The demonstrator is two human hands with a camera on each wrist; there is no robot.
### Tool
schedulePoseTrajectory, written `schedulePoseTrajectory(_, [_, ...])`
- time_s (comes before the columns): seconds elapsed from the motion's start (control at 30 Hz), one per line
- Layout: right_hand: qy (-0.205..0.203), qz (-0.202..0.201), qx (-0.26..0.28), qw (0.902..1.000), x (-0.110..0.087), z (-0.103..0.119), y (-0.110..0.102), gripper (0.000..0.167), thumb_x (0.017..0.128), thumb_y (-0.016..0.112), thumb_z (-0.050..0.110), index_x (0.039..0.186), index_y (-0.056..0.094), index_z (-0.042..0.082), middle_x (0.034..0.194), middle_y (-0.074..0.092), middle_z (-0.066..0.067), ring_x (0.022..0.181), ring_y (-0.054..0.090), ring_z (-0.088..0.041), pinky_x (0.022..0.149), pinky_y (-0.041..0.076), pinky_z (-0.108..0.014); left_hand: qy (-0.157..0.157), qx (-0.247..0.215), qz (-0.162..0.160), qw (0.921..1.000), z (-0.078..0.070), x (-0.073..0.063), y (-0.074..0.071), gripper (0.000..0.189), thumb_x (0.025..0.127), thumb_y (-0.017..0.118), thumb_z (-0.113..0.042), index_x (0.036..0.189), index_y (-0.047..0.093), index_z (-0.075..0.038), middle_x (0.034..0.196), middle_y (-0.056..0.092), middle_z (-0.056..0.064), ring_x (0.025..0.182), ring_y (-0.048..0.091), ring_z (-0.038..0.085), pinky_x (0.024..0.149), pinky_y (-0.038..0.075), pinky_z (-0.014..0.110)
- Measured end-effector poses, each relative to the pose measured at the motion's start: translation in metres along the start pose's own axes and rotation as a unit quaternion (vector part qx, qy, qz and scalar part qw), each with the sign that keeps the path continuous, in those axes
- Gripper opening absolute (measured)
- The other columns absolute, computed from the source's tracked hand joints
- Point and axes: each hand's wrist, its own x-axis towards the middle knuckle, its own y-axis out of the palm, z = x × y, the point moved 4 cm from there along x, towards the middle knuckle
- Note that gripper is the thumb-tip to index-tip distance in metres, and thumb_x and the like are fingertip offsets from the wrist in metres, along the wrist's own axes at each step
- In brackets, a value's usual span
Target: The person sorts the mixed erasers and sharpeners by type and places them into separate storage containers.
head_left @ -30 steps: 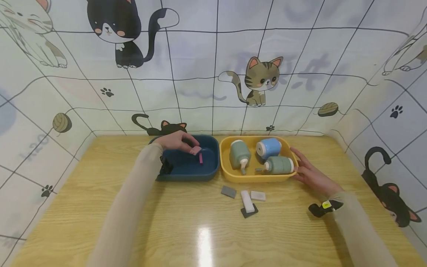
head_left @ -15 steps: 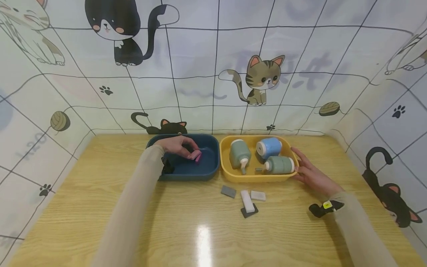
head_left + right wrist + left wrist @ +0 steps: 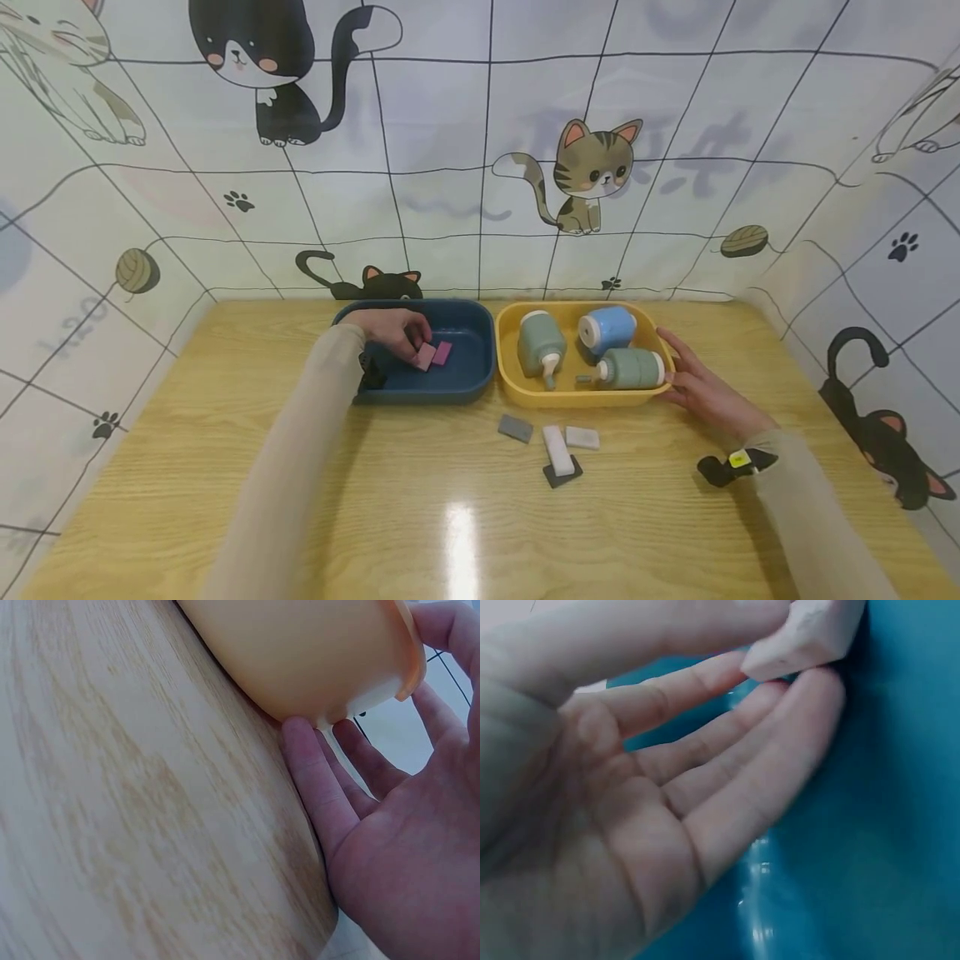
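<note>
In the head view my left hand (image 3: 393,329) is inside the dark blue bin (image 3: 480,379). It pinches a pale pink eraser-like block (image 3: 424,357) between thumb and fingertips; the left wrist view shows one end of this block (image 3: 810,645) there. A darker pink block (image 3: 442,353) lies on the bin floor just right of it. My right hand (image 3: 705,393) rests against the right end of the yellow bin (image 3: 577,399), fingers spread and fairly straight. In the right wrist view its fingertips touch the outer wall and rim of the bin (image 3: 300,652).
The yellow bin holds two grey-green pump bottles (image 3: 542,343) and a blue roll-shaped item (image 3: 607,327). In front on the wooden table (image 3: 390,500) lie a grey block (image 3: 515,428), a white block (image 3: 582,437) and another white block (image 3: 557,450) across a black one (image 3: 564,477).
My left hand has lowered the pale pink block into the blue bin and shifted slightly left. The darker pink block, earlier on edge, now lies flat. My right hand stays at the yellow bin.
</note>
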Motion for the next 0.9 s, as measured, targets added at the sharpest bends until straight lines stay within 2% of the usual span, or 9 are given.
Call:
schedulePoseTrajectory(0.17, [0.001,-0.001,-0.001,1.0000,0.000,0.001,-0.001,0.069,0.105,0.042,0.017,0.156,-0.003,0.033,0.154,-0.019,-0.024,0.113,0.050,0.006,0.091,0.045,-0.023,-0.013,-0.071,0.005,0.9974,0.003,-0.005,0.000,0.051,0.081,0.067,-0.002,0.128,0.049,0.004,0.113,0.055,0.019,0.094,0.059,0.020,0.083,0.051,0.031])
schedulePoseTrajectory(0.3, [-0.008,0.005,0.010,0.9999,0.001,-0.001,-0.001,0.069,0.105,0.041,0.014,0.156,-0.002,0.033,0.154,-0.019,-0.024,0.115,0.049,0.005,0.091,0.045,-0.022,0.003,-0.098,-0.001,0.9952,0.007,-0.007,0.000,0.055,0.084,0.067,-0.003,0.134,0.045,0.005,0.119,0.054,0.022,0.097,0.061,0.022,0.086,0.051,0.034])
schedulePoseTrajectory(0.5, [-0.015,0.009,0.019,0.9997,0.001,-0.004,-0.001,0.069,0.105,0.041,0.013,0.156,0.000,0.033,0.154,-0.021,-0.022,0.117,0.048,0.005,0.092,0.044,-0.021,0.051,-0.088,-0.017,0.9947,0.008,-0.012,-0.002,0.060,0.086,0.066,-0.006,0.139,0.041,0.006,0.123,0.054,0.024,0.105,0.058,0.026,0.089,0.049,0.037])
schedulePoseTrajectory(0.7, [-0.011,0.009,0.020,0.9997,0.001,-0.005,-0.002,0.068,0.106,0.040,0.014,0.156,-0.001,0.033,0.154,-0.019,-0.024,0.116,0.048,0.005,0.092,0.044,-0.021,0.098,-0.074,-0.026,0.9921,-0.002,-0.017,-0.002,0.060,0.087,0.066,-0.009,0.139,0.041,0.007,0.124,0.054,0.026,0.114,0.053,0.032,0.092,0.046,0.038])
schedulePoseTrajectory(0.9, [-0.010,0.009,0.019,0.9997,0.001,-0.004,-0.002,0.068,0.105,0.040,0.013,0.156,-0.001,0.034,0.153,-0.019,-0.025,0.115,0.048,0.005,0.091,0.044,-0.021,0.114,-0.062,-0.042,0.9907,-0.015,-0.021,-0.002,0.058,0.087,0.067,-0.012,0.137,0.043,0.004,0.125,0.053,0.026,0.117,0.050,0.033,0.095,0.041,0.040])
